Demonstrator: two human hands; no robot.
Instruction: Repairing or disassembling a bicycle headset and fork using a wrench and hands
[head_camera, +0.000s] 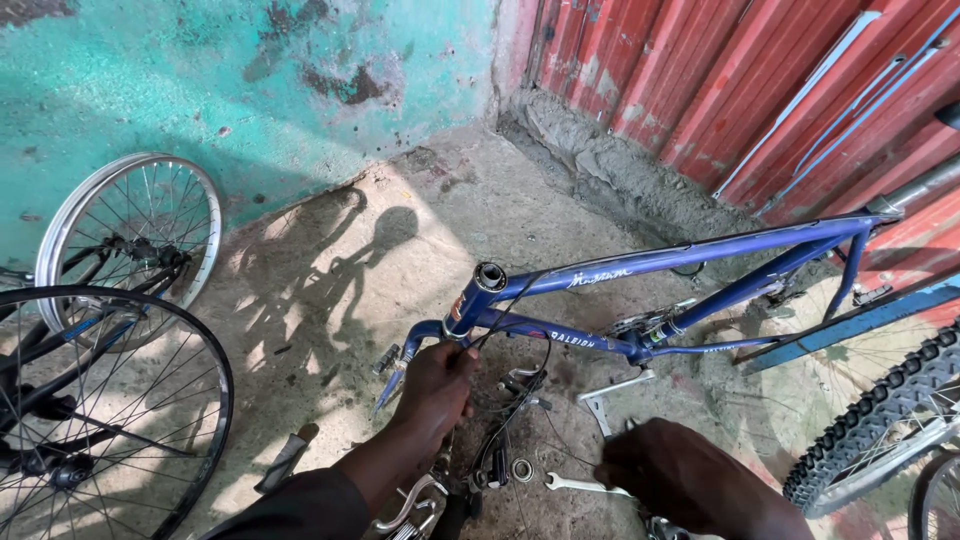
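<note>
A blue bicycle frame (640, 265) lies tilted on the concrete ground, its head tube (480, 290) open at the top. My left hand (435, 385) is closed around the blue fork (410, 340) just below the head tube. Near the ground at the lower right, my right hand (690, 480) is closed next to a silver wrench (575, 486); I cannot see whether it grips the wrench. Black cables and a brake part (515, 400) hang between the two hands.
Two spoked wheels (95, 400) stand at the left, against a turquoise wall (250, 80). A knobby tyre (880, 420) is at the right edge, in front of a red corrugated wall (720, 70). A silver crank arm (610, 395) and small parts lie on the concrete.
</note>
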